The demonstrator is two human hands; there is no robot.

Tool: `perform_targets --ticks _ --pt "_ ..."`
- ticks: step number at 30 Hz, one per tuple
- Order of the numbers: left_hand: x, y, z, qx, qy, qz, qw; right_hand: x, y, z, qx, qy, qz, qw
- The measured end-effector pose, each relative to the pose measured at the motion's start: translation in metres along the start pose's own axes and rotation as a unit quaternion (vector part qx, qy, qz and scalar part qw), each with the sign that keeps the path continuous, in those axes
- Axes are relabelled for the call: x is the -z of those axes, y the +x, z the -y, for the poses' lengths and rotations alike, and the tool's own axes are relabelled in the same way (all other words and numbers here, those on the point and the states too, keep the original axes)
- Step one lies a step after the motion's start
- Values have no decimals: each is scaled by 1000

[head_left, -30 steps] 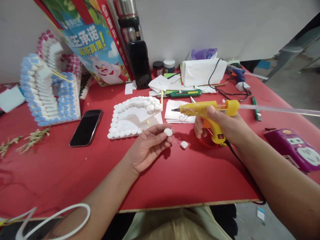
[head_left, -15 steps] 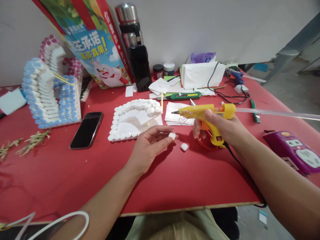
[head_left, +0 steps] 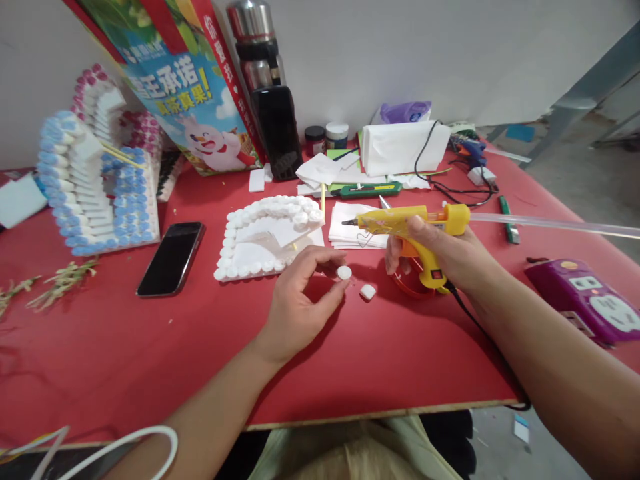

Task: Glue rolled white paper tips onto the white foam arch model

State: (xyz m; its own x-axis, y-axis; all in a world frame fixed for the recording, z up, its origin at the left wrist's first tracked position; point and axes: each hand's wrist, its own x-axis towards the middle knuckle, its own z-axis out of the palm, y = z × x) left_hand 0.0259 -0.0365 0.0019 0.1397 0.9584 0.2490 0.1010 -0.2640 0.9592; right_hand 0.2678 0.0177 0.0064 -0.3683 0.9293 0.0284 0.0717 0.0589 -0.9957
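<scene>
Between the thumb and fingers of my left hand [head_left: 305, 300] is a small round white piece [head_left: 344, 273], its flat face toward me. My right hand [head_left: 445, 250] is wrapped round the handle of a yellow hot glue gun [head_left: 393, 222]; its nozzle points left, above and to the right of the held piece, and a clear glue stick [head_left: 550, 223] runs out of its back. Another white piece [head_left: 368, 292] lies on the red table just right of my left fingertips. Behind my left hand sits a white panel edged with rows of white round pieces [head_left: 240, 253].
A phone [head_left: 171, 260] lies at left, near a blue-and-white model [head_left: 85, 193]. Behind stand a colourful bag [head_left: 200, 100] and a steel flask [head_left: 253, 40]. A green cutter [head_left: 367, 190] and paper sheets [head_left: 350, 227] lie mid-table; a purple power strip [head_left: 585, 293] is at right.
My left fingers have turned the white piece so its round face now shows. The glue gun stays nearly where it was. The whole view has shifted slightly.
</scene>
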Motion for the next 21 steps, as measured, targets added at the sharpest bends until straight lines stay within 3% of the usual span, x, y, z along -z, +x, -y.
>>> perform_targets --ticks 6,9,11,14,17,21 --pt "-1 1 -3 2 -1 -1 1000 -1 -1 3 -12 -9 1 1000" --pt "0 2 0 62 -55 19 996 -1 -1 6 -1 -1 2 1000" --pt "1 4 4 152 -164 30 974 1 -1 6 4 15 10 1000" --pt "2 7 9 265 -321 15 909 6 -2 5 17 22 46 999" --pt "4 10 12 307 -398 -15 864 9 -3 4 21 8 86 996" --pt "7 13 12 325 -433 -33 840 7 -6 3 -2 3 106 994"
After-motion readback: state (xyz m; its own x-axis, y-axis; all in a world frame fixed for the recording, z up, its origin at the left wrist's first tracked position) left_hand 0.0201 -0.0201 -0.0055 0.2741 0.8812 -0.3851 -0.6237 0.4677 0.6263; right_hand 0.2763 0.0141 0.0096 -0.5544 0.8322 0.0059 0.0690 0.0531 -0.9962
